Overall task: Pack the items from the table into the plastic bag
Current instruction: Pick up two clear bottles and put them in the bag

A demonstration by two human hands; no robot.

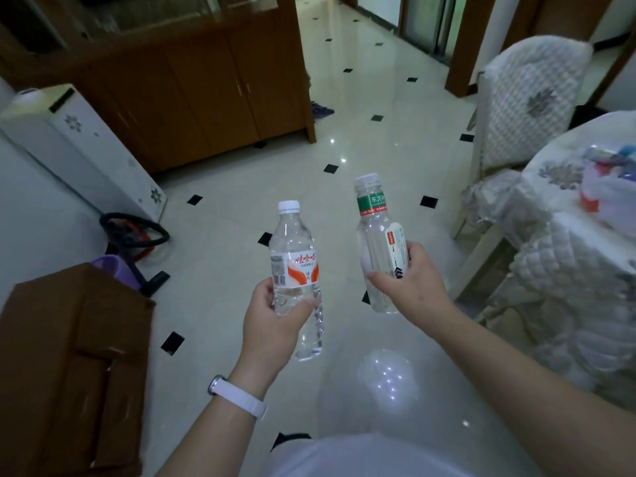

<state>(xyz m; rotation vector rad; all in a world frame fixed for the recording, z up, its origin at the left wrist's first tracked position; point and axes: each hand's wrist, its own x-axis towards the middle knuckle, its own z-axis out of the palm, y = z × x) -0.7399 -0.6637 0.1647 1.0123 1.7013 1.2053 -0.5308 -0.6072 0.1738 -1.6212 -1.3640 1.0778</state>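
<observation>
over the glossy tiled floor (378, 132), well apart from the worktop (568, 256), the person holds a bottle in each hand. the left hand (275, 315) has its fingers curled round the lower half of the red-labelled bottle (296, 256); the right hand (409, 287) wraps the middle of the green-labelled bottle (373, 215), which tilts slightly to the left. both bottles are capped and clear; whether they are full cannot be told for sure. the plastic bag (605, 194) sits on the worktop at the far right, partly cut off by the frame edge, with something already inside; its mouth is not plainly visible

the likely trouble is that both hands are full, so neither is free to hold the bag open. a bottle pushed at a slack mouth could fold it shut or shove the bag along the quilted cloth towards the edge, and a smooth bottle that slips would drop onto hard tile. the covered chair (530, 108) stands close against the worktop, narrowing the approach from that side; the floor to the left is open as far as the brown cardboard box (69, 356)
</observation>
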